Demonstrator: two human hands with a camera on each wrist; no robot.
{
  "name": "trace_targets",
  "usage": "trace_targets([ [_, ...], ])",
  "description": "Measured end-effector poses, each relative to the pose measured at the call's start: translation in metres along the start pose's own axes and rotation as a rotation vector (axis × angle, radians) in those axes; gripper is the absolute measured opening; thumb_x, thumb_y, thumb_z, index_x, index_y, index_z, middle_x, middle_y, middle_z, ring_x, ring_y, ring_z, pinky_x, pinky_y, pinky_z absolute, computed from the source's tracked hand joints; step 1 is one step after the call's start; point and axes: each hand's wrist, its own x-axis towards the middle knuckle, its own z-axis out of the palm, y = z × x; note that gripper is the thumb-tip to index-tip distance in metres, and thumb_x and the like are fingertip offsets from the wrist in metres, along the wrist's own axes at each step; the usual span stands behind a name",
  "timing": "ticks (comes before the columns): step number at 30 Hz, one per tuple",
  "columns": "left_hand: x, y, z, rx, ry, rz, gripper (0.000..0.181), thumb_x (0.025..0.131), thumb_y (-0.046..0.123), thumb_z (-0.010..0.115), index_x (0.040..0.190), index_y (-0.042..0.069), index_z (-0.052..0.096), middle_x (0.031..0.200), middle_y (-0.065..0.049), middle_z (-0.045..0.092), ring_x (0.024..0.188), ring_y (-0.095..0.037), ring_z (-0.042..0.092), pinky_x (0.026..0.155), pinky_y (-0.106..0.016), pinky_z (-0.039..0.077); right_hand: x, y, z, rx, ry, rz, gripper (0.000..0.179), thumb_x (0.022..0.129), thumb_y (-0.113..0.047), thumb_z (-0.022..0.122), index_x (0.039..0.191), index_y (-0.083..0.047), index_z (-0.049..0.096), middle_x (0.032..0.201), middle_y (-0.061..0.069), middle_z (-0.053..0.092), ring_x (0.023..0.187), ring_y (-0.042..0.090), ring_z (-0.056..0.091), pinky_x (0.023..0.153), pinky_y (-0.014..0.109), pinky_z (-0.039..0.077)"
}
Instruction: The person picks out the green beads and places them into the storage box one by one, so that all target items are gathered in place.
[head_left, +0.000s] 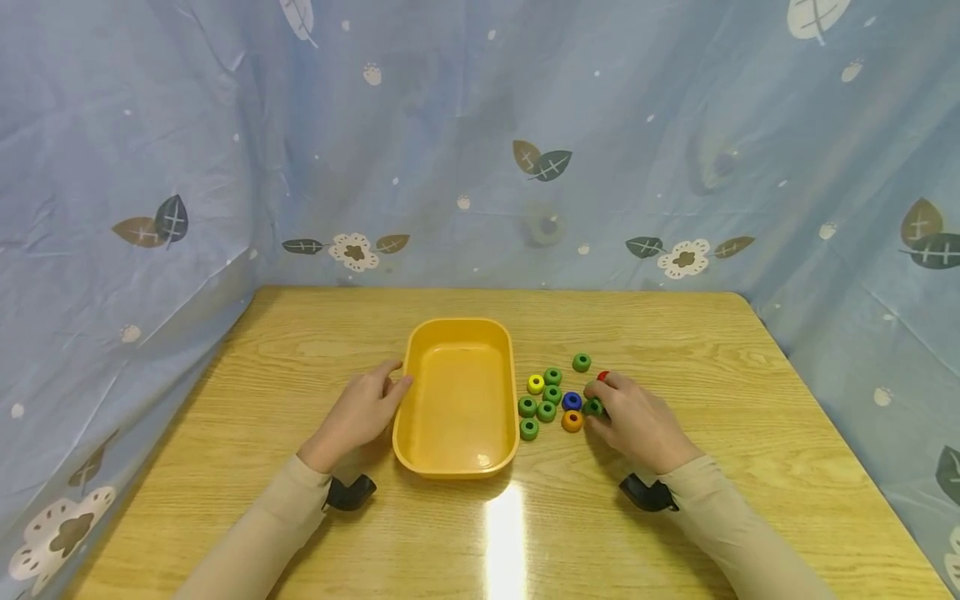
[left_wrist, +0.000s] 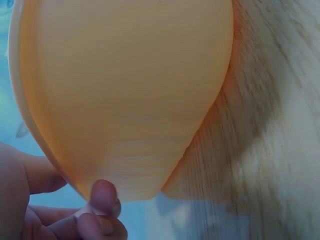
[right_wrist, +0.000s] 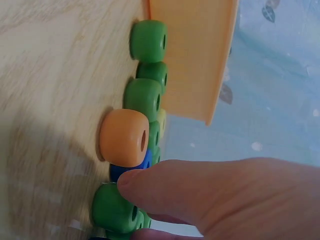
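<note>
A yellow plastic tray (head_left: 456,400) stands on the table, its outer wall (left_wrist: 135,100) filling much of the left wrist view. My left hand (head_left: 365,408) holds its left rim, with fingertips against the outside wall. To the right of the tray, my right hand (head_left: 637,421) has thumb and finger on either side of a green bead (head_left: 593,407), pinching it at the table. Close to that hand lie a blue bead (head_left: 572,402), an orange bead (head_left: 572,421) and a red bead (head_left: 604,377), partly covered by the fingers.
Several more green beads (head_left: 547,411) and a yellow bead (head_left: 536,384) lie by the tray's right wall. One green bead (head_left: 581,362) sits farther back. A patterned blue curtain (head_left: 465,167) hangs behind the wooden table (head_left: 337,333).
</note>
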Motion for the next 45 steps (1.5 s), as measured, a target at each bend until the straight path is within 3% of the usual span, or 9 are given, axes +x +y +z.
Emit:
trace_targets([
  [6, -0.002, 0.001, 0.001, -0.053, -0.005, -0.002, 0.051, 0.113, 0.026, 0.048, 0.152, -0.006, 0.045, 0.061, 0.002, 0.046, 0.049, -0.011, 0.033, 0.050, -0.026, 0.033, 0.001, 0.001, 0.004, -0.008, -0.007, 0.004, 0.026, 0.084, -0.012, 0.087, 0.106, -0.009, 0.075, 0.097, 0.007, 0.067, 0.074, 0.014, 0.059, 0.056, 0.029, 0.048],
  [22, -0.001, 0.001, 0.001, -0.094, -0.001, 0.004, 0.049, 0.112, 0.022, 0.047, 0.151, -0.008, 0.045, 0.060, 0.003, 0.044, 0.048, -0.011, 0.032, 0.048, -0.024, 0.031, 0.003, 0.002, 0.010, 0.010, 0.028, -0.013, 0.020, 0.083, -0.004, 0.084, 0.100, -0.009, 0.075, 0.091, 0.006, 0.064, 0.071, 0.013, 0.052, 0.054, 0.026, 0.043],
  [26, -0.001, 0.001, 0.002, -0.103, 0.009, 0.002, 0.049, 0.112, 0.021, 0.047, 0.151, -0.008, 0.046, 0.062, 0.002, 0.049, 0.048, -0.011, 0.035, 0.049, -0.025, 0.034, 0.004, 0.000, 0.007, 0.045, 0.049, -0.017, 0.022, 0.083, -0.001, 0.082, 0.103, -0.007, 0.074, 0.094, 0.006, 0.063, 0.068, 0.011, 0.050, 0.055, 0.026, 0.043],
  [31, -0.001, 0.002, 0.004, -0.119, 0.015, -0.008, 0.048, 0.112, 0.021, 0.048, 0.152, -0.007, 0.046, 0.058, 0.004, 0.044, 0.046, -0.011, 0.031, 0.047, -0.023, 0.030, 0.007, -0.004, 0.004, 0.115, 0.059, -0.035, 0.024, 0.084, 0.002, 0.079, 0.108, -0.002, 0.073, 0.096, 0.008, 0.060, 0.066, 0.008, 0.046, 0.056, 0.023, 0.044],
  [40, -0.001, 0.002, 0.004, -0.145, 0.014, -0.021, 0.049, 0.112, 0.020, 0.048, 0.152, -0.007, 0.045, 0.058, 0.004, 0.042, 0.045, -0.010, 0.030, 0.046, -0.022, 0.029, 0.029, -0.019, -0.007, 0.200, 0.052, -0.070, 0.024, 0.088, 0.004, 0.073, 0.110, -0.004, 0.071, 0.100, 0.008, 0.058, 0.069, 0.009, 0.046, 0.059, 0.024, 0.045],
  [41, -0.001, 0.001, 0.004, -0.150, 0.013, -0.021, 0.049, 0.112, 0.020, 0.048, 0.152, -0.007, 0.045, 0.058, 0.002, 0.042, 0.045, -0.010, 0.030, 0.046, -0.022, 0.029, 0.033, -0.022, -0.009, 0.203, 0.048, -0.071, 0.023, 0.089, 0.003, 0.072, 0.111, -0.004, 0.071, 0.101, 0.007, 0.057, 0.068, 0.010, 0.046, 0.059, 0.024, 0.045],
  [45, -0.001, 0.000, 0.004, -0.161, 0.017, -0.019, 0.049, 0.111, 0.020, 0.049, 0.152, -0.009, 0.045, 0.072, -0.007, 0.065, 0.045, -0.010, 0.031, 0.046, -0.023, 0.032, 0.049, -0.035, -0.019, 0.194, 0.034, -0.105, 0.023, 0.090, -0.002, 0.073, 0.113, -0.006, 0.071, 0.102, 0.007, 0.058, 0.072, 0.011, 0.049, 0.062, 0.025, 0.047],
])
